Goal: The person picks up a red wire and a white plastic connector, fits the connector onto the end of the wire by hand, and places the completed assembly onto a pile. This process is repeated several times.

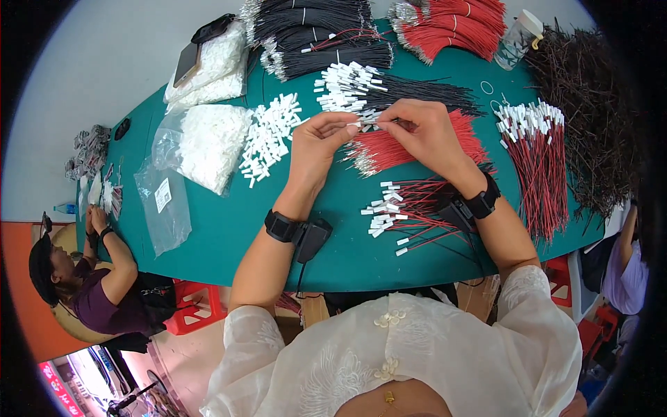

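Over the wire bundles at the middle of the table, both my hands are raised close together, fingertips nearly meeting. My left hand [321, 141] pinches a small white plastic connector [355, 125] between thumb and forefinger. Thumb and forefinger of my right hand [422, 131] are pressed together just beside it; what they hold is too small to make out. Below my fingers lies a fan of red wires [392, 147] with bare metal ends. Behind it are black wires [424, 94] with white connectors on their left ends. Nearer me rest red and black wire pairs [424, 201] with connectors.
Loose white connectors [269, 135] and a filled bag [214, 142] lie to the left, near an emptied clear bag [167, 208]. Black [313, 35] and red wire bundles [455, 28] are stacked behind. Finished-looking wires [535, 167] and a dark tangled heap [590, 111] sit right. A co-worker [104, 285] sits left.
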The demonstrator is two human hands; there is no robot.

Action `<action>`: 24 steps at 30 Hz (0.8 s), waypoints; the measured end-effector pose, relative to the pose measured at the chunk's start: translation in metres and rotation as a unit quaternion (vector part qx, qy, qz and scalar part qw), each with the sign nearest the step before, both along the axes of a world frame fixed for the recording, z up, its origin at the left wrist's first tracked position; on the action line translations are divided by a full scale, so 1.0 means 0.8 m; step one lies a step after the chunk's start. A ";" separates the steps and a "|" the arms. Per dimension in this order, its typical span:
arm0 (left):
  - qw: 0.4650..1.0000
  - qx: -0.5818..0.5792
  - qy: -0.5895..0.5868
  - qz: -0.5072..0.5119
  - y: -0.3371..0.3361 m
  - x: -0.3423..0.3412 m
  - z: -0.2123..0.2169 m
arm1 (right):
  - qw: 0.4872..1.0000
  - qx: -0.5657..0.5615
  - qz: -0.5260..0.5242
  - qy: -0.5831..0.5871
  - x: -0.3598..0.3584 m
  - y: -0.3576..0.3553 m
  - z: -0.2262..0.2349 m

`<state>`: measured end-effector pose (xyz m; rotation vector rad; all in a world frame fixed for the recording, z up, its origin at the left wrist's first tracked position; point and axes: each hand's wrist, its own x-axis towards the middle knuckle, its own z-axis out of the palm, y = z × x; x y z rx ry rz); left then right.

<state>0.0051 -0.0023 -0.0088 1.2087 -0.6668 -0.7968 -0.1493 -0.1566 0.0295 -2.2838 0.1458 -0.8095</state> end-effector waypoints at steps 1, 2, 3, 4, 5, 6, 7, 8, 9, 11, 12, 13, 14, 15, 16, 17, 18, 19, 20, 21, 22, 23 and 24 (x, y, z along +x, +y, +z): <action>1.000 0.000 0.001 0.000 0.000 0.000 0.000 | 1.000 -0.002 -0.001 -0.001 0.000 0.000 0.000; 1.000 0.001 0.000 0.000 0.000 0.000 0.000 | 1.000 -0.004 -0.001 -0.002 0.000 0.001 0.001; 1.000 -0.001 -0.002 -0.002 0.000 0.000 0.001 | 1.000 -0.006 -0.001 -0.004 0.000 0.001 0.001; 1.000 -0.002 -0.005 -0.003 0.000 0.000 0.001 | 1.000 -0.006 -0.002 -0.004 0.000 0.001 0.001; 1.000 -0.003 -0.007 -0.004 0.000 -0.001 0.002 | 1.000 -0.008 -0.003 -0.005 0.000 0.001 0.000; 1.000 -0.003 -0.007 -0.004 0.000 -0.001 0.003 | 1.000 -0.011 -0.004 -0.006 0.000 0.001 0.000; 1.000 -0.002 -0.013 -0.003 0.000 -0.001 0.003 | 1.000 -0.013 -0.005 -0.007 0.000 0.001 -0.001; 1.000 -0.001 -0.018 -0.001 0.000 -0.002 0.004 | 1.000 -0.013 -0.005 -0.007 0.000 0.001 0.000; 1.000 0.000 -0.024 0.000 0.000 -0.002 0.004 | 1.000 -0.013 -0.004 -0.006 0.000 0.001 0.000; 1.000 0.000 -0.031 -0.001 0.001 -0.003 0.007 | 1.000 -0.015 -0.001 -0.006 0.000 0.001 0.002; 0.999 0.001 -0.039 -0.002 0.001 -0.004 0.009 | 1.000 -0.015 -0.001 -0.006 -0.001 0.001 0.002; 0.999 0.001 -0.047 -0.003 0.001 -0.004 0.009 | 1.000 -0.015 0.002 -0.004 -0.001 0.002 0.002; 0.999 0.001 -0.047 -0.003 0.001 -0.005 0.009 | 1.000 -0.014 0.006 -0.002 -0.001 0.002 0.002; 0.999 0.001 -0.052 -0.006 0.000 -0.005 0.009 | 1.000 -0.014 0.009 0.000 -0.001 0.002 0.002; 0.998 0.001 -0.057 -0.008 0.000 -0.005 0.009 | 1.000 -0.014 0.009 0.000 -0.001 0.002 0.002; 0.998 0.001 -0.061 -0.011 0.000 -0.006 0.008 | 1.000 -0.013 0.009 0.000 -0.001 0.002 0.002; 0.998 0.001 -0.061 -0.012 0.000 -0.006 0.008 | 1.000 -0.012 0.009 0.000 -0.001 0.002 0.001; 0.998 -0.001 -0.060 -0.014 0.000 -0.007 0.009 | 1.000 -0.011 0.009 0.000 -0.001 0.002 0.001; 0.998 -0.003 -0.059 -0.017 0.000 -0.007 0.009 | 1.000 -0.011 0.009 0.000 -0.001 0.002 0.001; 0.998 -0.004 -0.057 -0.020 0.000 -0.007 0.009 | 1.000 -0.015 0.010 -0.002 -0.001 0.003 0.002; 0.998 -0.004 -0.057 -0.020 0.000 -0.008 0.010 | 1.000 -0.018 0.011 -0.005 -0.001 0.005 0.002; 0.998 -0.004 -0.055 -0.020 0.000 -0.009 0.011 | 1.000 -0.022 0.013 -0.007 -0.001 0.006 0.003; 0.998 -0.003 -0.053 -0.021 0.000 -0.010 0.012 | 1.000 -0.021 0.013 -0.007 -0.001 0.006 0.003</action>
